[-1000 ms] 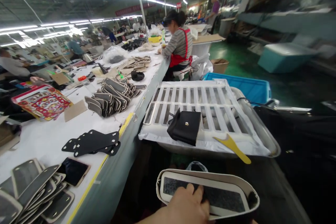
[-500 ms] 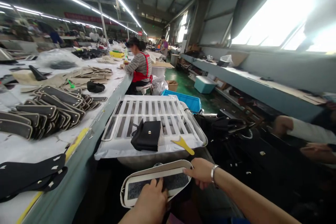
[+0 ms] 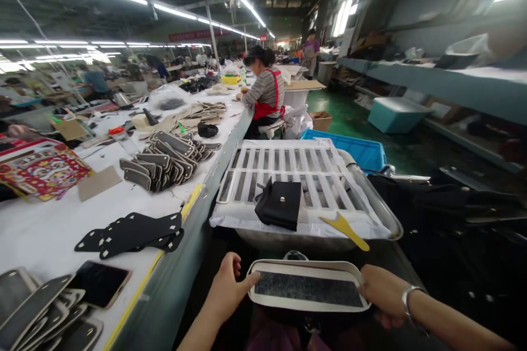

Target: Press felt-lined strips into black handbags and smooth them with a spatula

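Note:
An oblong black bag body with a cream rim faces up at me, low in the middle of the head view. Inside it lies a dark grey speckled panel with a cream border. My left hand is at its left end, thumb over the rim onto the panel's border, other fingers curled outside with a gap. My right hand wears a metal bangle and grips the right end, fingers wrapped on the outer side. Beyond them, a small black bag and a yellow spatula-like tool lie on a slatted white surface.
The slatted white rack rests over a metal tub. On the left table lie black strap-shaped pieces, piled dark panels and a phone. A worker in a red apron sits ahead, near a blue crate.
My left hand has moved from the middle of the panel to the left end. The bag body is now more level. The view has swung left, showing more of the table.

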Available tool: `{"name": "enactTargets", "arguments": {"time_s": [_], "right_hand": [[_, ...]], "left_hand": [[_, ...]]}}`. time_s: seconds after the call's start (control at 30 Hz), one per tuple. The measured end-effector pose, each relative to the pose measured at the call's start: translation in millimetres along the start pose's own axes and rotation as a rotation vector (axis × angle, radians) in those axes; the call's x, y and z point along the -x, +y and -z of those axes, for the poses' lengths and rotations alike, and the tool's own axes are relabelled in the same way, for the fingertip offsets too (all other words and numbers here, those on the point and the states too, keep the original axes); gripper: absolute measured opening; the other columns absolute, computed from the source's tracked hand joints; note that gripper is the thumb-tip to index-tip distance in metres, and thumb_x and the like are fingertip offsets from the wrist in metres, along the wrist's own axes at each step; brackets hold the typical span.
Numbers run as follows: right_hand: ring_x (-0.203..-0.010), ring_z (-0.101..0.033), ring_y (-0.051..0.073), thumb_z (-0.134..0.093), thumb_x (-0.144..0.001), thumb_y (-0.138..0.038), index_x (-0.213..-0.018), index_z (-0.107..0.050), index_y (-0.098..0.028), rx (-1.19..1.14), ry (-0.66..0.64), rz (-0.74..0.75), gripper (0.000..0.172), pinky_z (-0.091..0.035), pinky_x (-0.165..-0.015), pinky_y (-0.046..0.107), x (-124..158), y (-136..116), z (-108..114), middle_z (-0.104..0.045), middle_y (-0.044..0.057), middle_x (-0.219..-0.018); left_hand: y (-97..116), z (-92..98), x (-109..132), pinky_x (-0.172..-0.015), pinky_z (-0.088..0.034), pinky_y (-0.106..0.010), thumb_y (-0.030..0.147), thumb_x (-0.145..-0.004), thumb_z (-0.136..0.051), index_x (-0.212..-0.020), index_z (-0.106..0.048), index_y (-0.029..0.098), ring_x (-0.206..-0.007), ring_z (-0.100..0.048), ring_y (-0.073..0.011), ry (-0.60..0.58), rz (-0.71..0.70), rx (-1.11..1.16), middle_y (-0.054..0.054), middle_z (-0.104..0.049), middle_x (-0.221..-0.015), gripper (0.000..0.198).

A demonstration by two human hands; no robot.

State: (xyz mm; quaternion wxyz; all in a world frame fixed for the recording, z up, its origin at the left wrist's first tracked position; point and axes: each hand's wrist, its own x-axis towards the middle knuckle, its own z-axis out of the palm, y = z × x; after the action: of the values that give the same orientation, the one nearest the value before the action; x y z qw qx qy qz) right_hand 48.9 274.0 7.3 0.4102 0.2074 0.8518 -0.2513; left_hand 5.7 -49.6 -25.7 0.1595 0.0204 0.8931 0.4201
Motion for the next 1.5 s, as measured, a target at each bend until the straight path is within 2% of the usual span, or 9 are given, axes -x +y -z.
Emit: {"name": "enactTargets", "arguments": {"time_s": [0.13, 0.33, 0.57, 0.7, 0.8, 0.9, 0.97, 1.2, 1.5], "right_hand": [[-0.034, -0.054, 0.016, -0.028, -0.082, -0.009, -0.051, -0.046, -0.016, 0.014, -0.031, -0.021, 0.036, -0.037, -0.034, 0.022, 3.3, -5.0, 3.6, -0.049, 0.004, -0.040], [-0.036, -0.054, 0.015, -0.025, -0.086, -0.011, -0.058, -0.048, -0.014, 0.015, -0.043, -0.027, 0.036, -0.038, -0.034, 0.021, -2.9, 1.2, -0.4, -0.052, 0.004, -0.043], [-0.053, -0.063, 0.022, -0.031, -0.086, -0.015, -0.062, -0.056, -0.013, 0.195, 0.046, 0.052, 0.035, -0.045, -0.048, 0.029, -0.8, 9.3, 1.8, -0.062, 0.011, -0.058], [-0.076, -0.064, 0.031, -0.047, -0.085, -0.027, -0.095, -0.063, -0.010, 0.508, 0.436, 0.212, 0.025, -0.048, -0.065, 0.041, 15.9, -6.4, -1.5, -0.065, 0.016, -0.081], [-0.083, -0.060, 0.026, -0.046, -0.083, -0.013, -0.117, -0.054, -0.013, 0.623, 0.614, 0.643, 0.034, -0.048, -0.072, 0.039, 20.4, -43.8, -24.9, -0.062, 0.013, -0.097], [-0.089, -0.056, 0.022, -0.048, -0.083, -0.014, -0.111, -0.056, -0.015, 0.611, 0.511, 1.140, 0.030, -0.047, -0.077, 0.037, 9.5, -88.4, -55.7, -0.060, 0.010, -0.105], [-0.095, -0.054, 0.022, -0.050, -0.084, -0.023, -0.112, -0.055, -0.016, 0.576, 0.431, 1.267, 0.030, -0.046, -0.080, 0.036, -2.6, -108.7, -71.2, -0.059, 0.010, -0.110], [-0.105, -0.049, 0.025, -0.051, -0.082, -0.028, -0.117, -0.054, -0.017, 0.537, 0.344, 1.209, 0.037, -0.044, -0.083, 0.039, -15.0, -115.4, -81.0, -0.056, 0.009, -0.120], [-0.114, -0.046, 0.027, -0.052, -0.078, -0.021, -0.117, -0.054, -0.018, 0.349, 0.303, 1.149, 0.039, -0.043, -0.093, 0.044, -5.9, -112.4, -80.6, -0.051, 0.009, -0.127]], "left_hand": [[-24.4, -11.4, -12.3, -0.044, -0.048, -0.028, 0.069, -0.076, -0.028, -0.079, -0.046, 0.017, -0.052, -0.055, -0.0168, -0.415, 0.148, 0.140, 0.000, -0.051, -0.060, 0.055], [-19.1, -3.4, -20.3, -0.039, -0.045, -0.027, 0.066, -0.076, -0.027, -0.071, -0.042, 0.020, -0.039, -0.050, -0.0145, -0.542, 0.146, 0.036, 0.004, -0.042, -0.047, 0.049], [9.7, 13.3, -27.8, -0.083, -0.044, -0.039, 0.040, -0.077, -0.047, -0.054, -0.039, 0.020, -0.081, -0.061, -0.0253, -0.453, -0.002, -0.297, -0.004, -0.054, -0.062, 0.032], [15.9, 8.7, -26.8, -0.062, -0.049, -0.032, 0.038, -0.079, -0.041, -0.056, -0.041, 0.020, -0.056, -0.060, -0.0207, -0.485, 0.047, -0.319, 0.001, -0.046, -0.048, 0.030], [9.0, 3.2, -24.6, -0.039, -0.043, -0.025, 0.041, -0.081, -0.036, -0.062, -0.042, 0.020, -0.039, -0.054, -0.0175, -0.507, 0.101, -0.250, 0.004, -0.043, -0.043, 0.029], [-0.7, -1.0, -23.0, -0.032, -0.038, -0.021, 0.047, -0.080, -0.037, -0.063, -0.041, 0.020, -0.036, -0.052, -0.0151, -0.482, 0.119, -0.155, 0.004, -0.044, -0.044, 0.032], [-6.0, -2.0, -22.2, -0.032, -0.038, -0.020, 0.053, -0.078, -0.037, -0.062, -0.040, 0.020, -0.036, -0.051, -0.0139, -0.468, 0.138, -0.086, 0.004, -0.044, -0.044, 0.037], [-9.3, 3.6, -17.7, -0.034, -0.042, -0.021, 0.059, -0.075, -0.036, -0.066, -0.041, 0.019, -0.036, -0.051, -0.0113, -0.461, 0.185, 0.110, 0.006, -0.044, -0.046, 0.040], [1.5, -1.9, -21.6, -0.042, -0.049, -0.021, 0.027, -0.073, -0.048, -0.071, -0.049, 0.015, -0.049, -0.060, -0.0145, -0.465, 0.134, 0.023, -0.001, -0.058, -0.061, 0.012]]}}
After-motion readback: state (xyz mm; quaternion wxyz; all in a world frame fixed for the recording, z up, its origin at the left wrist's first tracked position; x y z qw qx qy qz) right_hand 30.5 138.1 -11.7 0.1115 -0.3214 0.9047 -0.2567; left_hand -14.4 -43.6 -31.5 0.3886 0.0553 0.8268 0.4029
